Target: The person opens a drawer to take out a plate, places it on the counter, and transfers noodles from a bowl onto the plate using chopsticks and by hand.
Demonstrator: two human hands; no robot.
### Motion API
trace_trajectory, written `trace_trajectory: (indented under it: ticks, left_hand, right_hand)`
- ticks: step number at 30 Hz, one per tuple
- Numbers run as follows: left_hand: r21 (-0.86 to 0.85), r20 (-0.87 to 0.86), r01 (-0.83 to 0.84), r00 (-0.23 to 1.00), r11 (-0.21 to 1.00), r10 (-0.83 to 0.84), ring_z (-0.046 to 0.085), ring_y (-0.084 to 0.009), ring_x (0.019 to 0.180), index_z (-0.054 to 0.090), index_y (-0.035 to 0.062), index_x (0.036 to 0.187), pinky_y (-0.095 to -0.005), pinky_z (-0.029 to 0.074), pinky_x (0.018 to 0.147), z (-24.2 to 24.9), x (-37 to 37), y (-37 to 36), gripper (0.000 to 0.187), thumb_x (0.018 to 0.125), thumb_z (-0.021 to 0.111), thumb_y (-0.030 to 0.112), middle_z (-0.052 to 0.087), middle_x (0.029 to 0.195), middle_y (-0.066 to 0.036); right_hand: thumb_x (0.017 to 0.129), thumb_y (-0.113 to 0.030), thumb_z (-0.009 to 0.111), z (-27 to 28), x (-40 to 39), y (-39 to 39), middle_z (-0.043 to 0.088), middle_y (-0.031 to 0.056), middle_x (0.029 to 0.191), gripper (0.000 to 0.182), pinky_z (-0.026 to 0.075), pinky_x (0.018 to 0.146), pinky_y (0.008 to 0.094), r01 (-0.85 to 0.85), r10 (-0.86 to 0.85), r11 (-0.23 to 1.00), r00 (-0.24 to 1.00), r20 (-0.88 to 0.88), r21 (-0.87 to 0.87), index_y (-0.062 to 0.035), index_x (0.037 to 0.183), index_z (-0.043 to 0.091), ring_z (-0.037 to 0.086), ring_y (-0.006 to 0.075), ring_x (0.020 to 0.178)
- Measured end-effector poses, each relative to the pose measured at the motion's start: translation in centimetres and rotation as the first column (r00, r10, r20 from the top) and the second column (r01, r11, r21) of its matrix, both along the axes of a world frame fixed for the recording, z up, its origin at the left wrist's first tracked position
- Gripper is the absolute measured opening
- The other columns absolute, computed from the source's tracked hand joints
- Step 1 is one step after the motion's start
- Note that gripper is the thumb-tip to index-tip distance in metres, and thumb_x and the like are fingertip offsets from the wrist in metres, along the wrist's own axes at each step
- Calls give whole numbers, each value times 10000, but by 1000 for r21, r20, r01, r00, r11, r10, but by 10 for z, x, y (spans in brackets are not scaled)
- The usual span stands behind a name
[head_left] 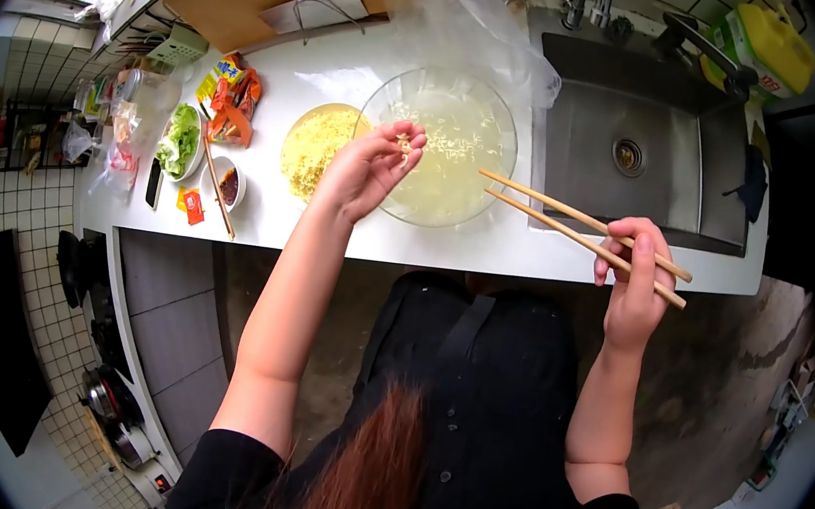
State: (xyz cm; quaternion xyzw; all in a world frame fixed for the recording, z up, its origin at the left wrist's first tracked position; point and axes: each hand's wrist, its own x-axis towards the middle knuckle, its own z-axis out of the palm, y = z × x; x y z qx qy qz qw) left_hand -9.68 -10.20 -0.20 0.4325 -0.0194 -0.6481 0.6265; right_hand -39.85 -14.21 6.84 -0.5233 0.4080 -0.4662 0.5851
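Observation:
A large glass bowl (446,184) stands on the white counter, holding cloudy liquid with small pale bits in it. Over its left rim is my left hand (372,170), palm up, fingers curled around some small pale pieces (403,141). My right hand (638,281) grips a pair of wooden chopsticks (572,223); their tips are slightly apart near the bowl's right edge. Left of the bowl, partly behind my left wrist, is a round plate of yellow noodle-like food (314,151).
At the left are a dish of leafy greens (179,140), a small bowl of dark sauce (228,184) with chopsticks (217,178) beside it, orange packets (234,104) and a phone (153,183). A plastic bag (463,30) lies behind the glass bowl. The steel sink (623,128) is at the right.

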Motion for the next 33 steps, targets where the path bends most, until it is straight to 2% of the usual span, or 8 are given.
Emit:
trace_trajectory:
  ticks: [6, 8, 10, 16, 19, 22, 25, 33]
  left_hand:
    - [-134, -474, -131, 879, 982, 53, 403, -350, 1188, 330, -193, 1179, -359, 392, 997, 76, -30, 10, 425, 770, 330, -80, 392, 1225, -297]
    - [-213, -448, -113, 894, 971, 6, 274, -375, 1268, 214, -206, 1239, -383, 272, 1073, 110, -47, 15, 532, 741, 346, -72, 276, 1304, -334]
    - [-276, -252, -8, 966, 961, -65, 259, -385, 1274, 220, -202, 1251, -392, 243, 1079, 143, -64, 25, 575, 709, 357, -72, 245, 1319, -346]
    - [-36, -529, 408, 767, 912, -364, 413, -331, 1161, 369, -140, 1173, -314, 385, 943, 245, -74, 30, 430, 804, 438, 69, 392, 1255, -265]
    - [115, -281, 259, 934, 959, -219, 594, -334, 922, 550, -170, 876, -253, 509, 764, 252, -112, 19, 384, 901, 371, 169, 547, 1040, -322]
    - [-466, 3, -276, 950, 841, 313, 613, -398, 826, 537, -244, 780, -319, 526, 767, 229, -127, 24, 376, 802, 335, 74, 549, 936, -385]
    - [-416, 177, 118, 983, 902, -47, 607, -419, 830, 507, -275, 860, -333, 497, 837, 236, -104, 43, 434, 786, 282, 89, 545, 924, -396]
    - [-540, -227, -52, 970, 840, -86, 516, -406, 1047, 415, -285, 1047, -339, 336, 1008, 218, -102, 56, 621, 783, 258, 254, 492, 1052, -397]
  right_hand:
    - [928, -209, 351, -3, -3, -4, 444, 41, 623, 293, 345, 451, 199, 59, -59, 997, 998, 17, 42, 16, 863, 527, 433, 90, 526]
    - [923, -210, 357, -5, -5, -7, 436, 43, 637, 288, 353, 453, 202, 77, -78, 996, 997, 11, 49, 17, 860, 522, 436, 98, 530]
    - [921, -208, 360, -9, -7, -11, 437, 50, 654, 283, 360, 455, 206, 97, -98, 994, 995, 20, 53, 17, 857, 519, 443, 106, 536]
    - [921, -200, 352, -15, -6, -20, 451, 66, 677, 280, 375, 451, 215, 124, -126, 990, 992, 17, 70, 20, 856, 512, 455, 119, 539]
    - [923, -194, 348, -16, 1, -25, 450, 67, 682, 279, 378, 452, 216, 107, -108, 992, 994, 6, 59, 25, 858, 509, 455, 123, 539]
    - [920, -195, 351, -20, 5, -29, 452, 68, 684, 279, 380, 454, 219, 81, -82, 995, 997, -2, 60, 26, 857, 510, 455, 125, 540]
    - [917, -193, 351, -23, 10, -33, 454, 67, 684, 280, 381, 456, 224, 65, -66, 996, 998, 5, 67, 27, 856, 513, 455, 126, 541]
    - [910, -184, 348, -24, 21, -40, 453, 71, 681, 284, 382, 458, 231, 49, -48, 997, 999, -12, 66, 34, 847, 519, 456, 130, 532]
